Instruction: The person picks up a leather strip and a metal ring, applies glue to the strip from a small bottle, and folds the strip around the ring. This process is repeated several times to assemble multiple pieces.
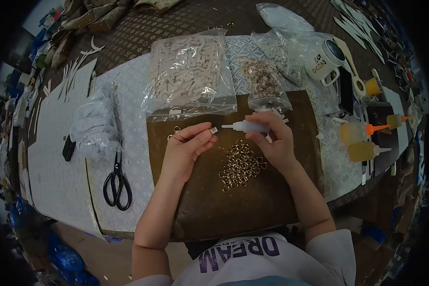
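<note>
Containers. We list, in the right hand, a translucent squeeze bottle with a narrow stepped nozzle, its contents hidden; the fingers are clamped round its body. In the left hand, thumb and forefinger are pinched together on a small pale strip, held over the brown mat, just beside the nozzle tip and apart from it. Beyond the hands we record a large clear plastic bag, packed with pale, short flat pieces, and a smaller clear bag of gold-toned fittings. At the right we enter a white mug with dark lettering and two yellowish bottles, one with an orange nozzle, one with a pale nozzle. At the left, a clear bag holds soft white material, with black-handled scissors just below it.

Materials. We note a heap of gold-toned metal rings, shiny and rounded, on the mat; the mat is smooth and dull, the worktop pale and patterned.

Edges and room. We find bare mat between the left forearm and the heap, and from the heap down to the near edge, by the wearer's white shirt.
</note>
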